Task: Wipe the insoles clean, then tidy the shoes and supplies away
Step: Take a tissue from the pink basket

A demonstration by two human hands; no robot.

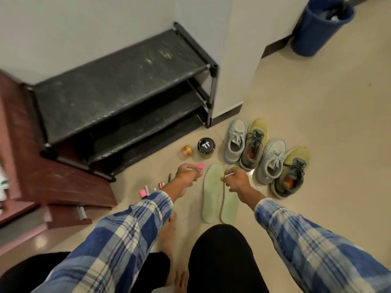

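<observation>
Left hand point(187, 175) fingers hold a small pink-capped bottle point(200, 167). Right hand point(236, 180) fingers curl over the toe end of one of two green insoles point(213, 195) lying on the floor point(296, 92); whether they grip it is unclear. Four shoes point(273, 159) stand just beside.

Glossy floor point(317, 106); dusty matt rack point(118, 89)

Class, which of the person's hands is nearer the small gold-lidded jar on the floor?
Left. The left hand, gripping a pink-capped bottle, is just in front of the jar; the right hand lies further off, at the insoles.
</observation>
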